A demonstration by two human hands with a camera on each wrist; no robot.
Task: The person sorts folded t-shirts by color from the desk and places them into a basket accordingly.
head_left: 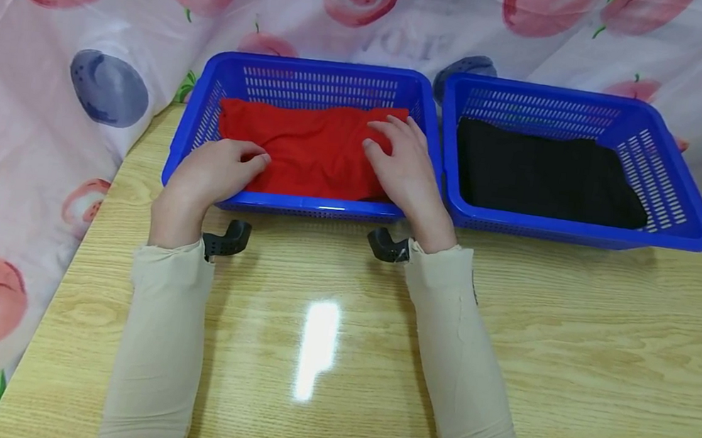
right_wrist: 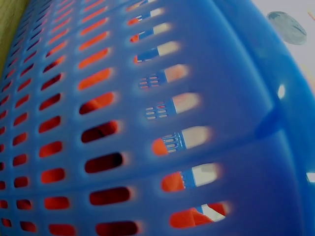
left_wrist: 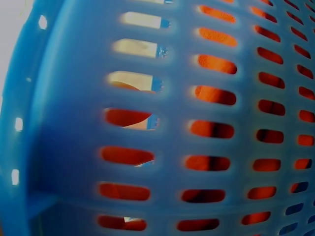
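A red cloth (head_left: 316, 147), laid flat with some wrinkles, is inside the left blue basket (head_left: 301, 203). My left hand (head_left: 211, 169) reaches over the basket's near left rim, thumb and forefinger tips at the cloth's left side with nothing visible held. At the cloth's right end, my right hand (head_left: 404, 164) lies with fingers relaxed and slightly spread; whether it presses on the fabric I cannot tell. Both wrist views are filled by the basket's slotted wall (left_wrist: 74, 113), with red cloth (right_wrist: 101, 103) showing through the slots and the hands out of sight.
A second blue basket (head_left: 581, 232) stands close on the right, with a folded black cloth (head_left: 548, 175) in it. Both baskets rest at the back of a wooden table (head_left: 260, 352). Behind hangs a fruit-print sheet (head_left: 133, 32).
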